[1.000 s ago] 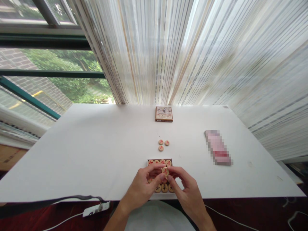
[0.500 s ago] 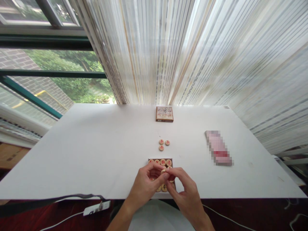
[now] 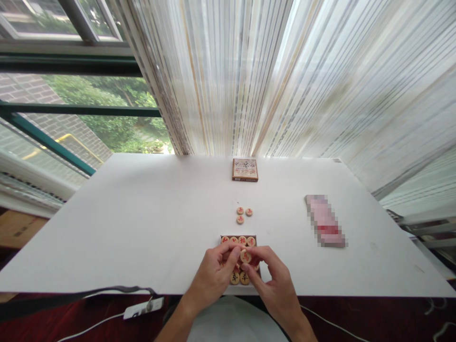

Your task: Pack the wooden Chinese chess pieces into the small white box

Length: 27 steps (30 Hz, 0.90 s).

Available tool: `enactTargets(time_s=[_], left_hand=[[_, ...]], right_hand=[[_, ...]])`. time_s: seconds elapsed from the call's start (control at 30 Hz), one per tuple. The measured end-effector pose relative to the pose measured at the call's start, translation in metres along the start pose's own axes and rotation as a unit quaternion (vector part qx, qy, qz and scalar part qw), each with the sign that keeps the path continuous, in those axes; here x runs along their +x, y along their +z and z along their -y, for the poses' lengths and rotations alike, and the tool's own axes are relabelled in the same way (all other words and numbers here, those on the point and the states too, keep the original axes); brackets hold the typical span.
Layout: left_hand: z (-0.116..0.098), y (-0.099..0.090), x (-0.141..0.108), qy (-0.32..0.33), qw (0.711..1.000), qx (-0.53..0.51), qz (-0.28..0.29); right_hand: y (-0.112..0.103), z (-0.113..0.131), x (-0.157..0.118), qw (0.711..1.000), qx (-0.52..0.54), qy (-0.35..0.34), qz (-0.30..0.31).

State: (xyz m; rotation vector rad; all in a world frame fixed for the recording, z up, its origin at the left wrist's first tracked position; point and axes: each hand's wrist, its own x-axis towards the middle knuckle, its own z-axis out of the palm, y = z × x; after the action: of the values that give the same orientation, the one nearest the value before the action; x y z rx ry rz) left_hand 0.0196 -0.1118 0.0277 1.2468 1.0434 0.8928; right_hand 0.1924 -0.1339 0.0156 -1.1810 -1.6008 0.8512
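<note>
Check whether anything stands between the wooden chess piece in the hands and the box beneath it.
Nothing visible separates the wooden chess piece from the box except the neighbouring pieces inside it; the left hand and right hand hide the spot directly below.

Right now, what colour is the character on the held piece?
Red on the pale wooden piece, clearest in the head view.

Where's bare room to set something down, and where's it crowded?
Bare tabletop lies left of the piece tray and three loose chess pieces, and between those pieces and the pixelated pink packet. Crowded at the tray, under the left hand and right hand.
</note>
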Motion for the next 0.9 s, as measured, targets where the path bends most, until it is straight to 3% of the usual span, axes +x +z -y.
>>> enactTargets(time_s=[0.13,0.27,0.47,0.63,0.9], left_hand=[[0.001,-0.001,-0.001,-0.007,1.000,-0.001,0.000],[0.006,-0.015,0.001,-0.006,0.999,0.035,-0.003],[0.018,-0.046,0.007,0.015,0.991,0.103,-0.085],[0.032,-0.055,0.000,0.060,0.971,0.196,-0.120],[0.053,-0.058,-0.018,0.139,0.955,0.247,-0.090]], right_hand=[[-0.001,-0.002,-0.003,0.999,0.026,0.040,0.005],[0.000,-0.011,-0.006,0.984,0.143,0.105,-0.002],[-0.004,-0.016,-0.004,0.940,0.304,0.150,-0.045],[-0.013,-0.017,-0.001,0.936,0.310,0.155,-0.059],[-0.022,-0.028,-0.003,0.942,0.269,0.179,-0.088]])
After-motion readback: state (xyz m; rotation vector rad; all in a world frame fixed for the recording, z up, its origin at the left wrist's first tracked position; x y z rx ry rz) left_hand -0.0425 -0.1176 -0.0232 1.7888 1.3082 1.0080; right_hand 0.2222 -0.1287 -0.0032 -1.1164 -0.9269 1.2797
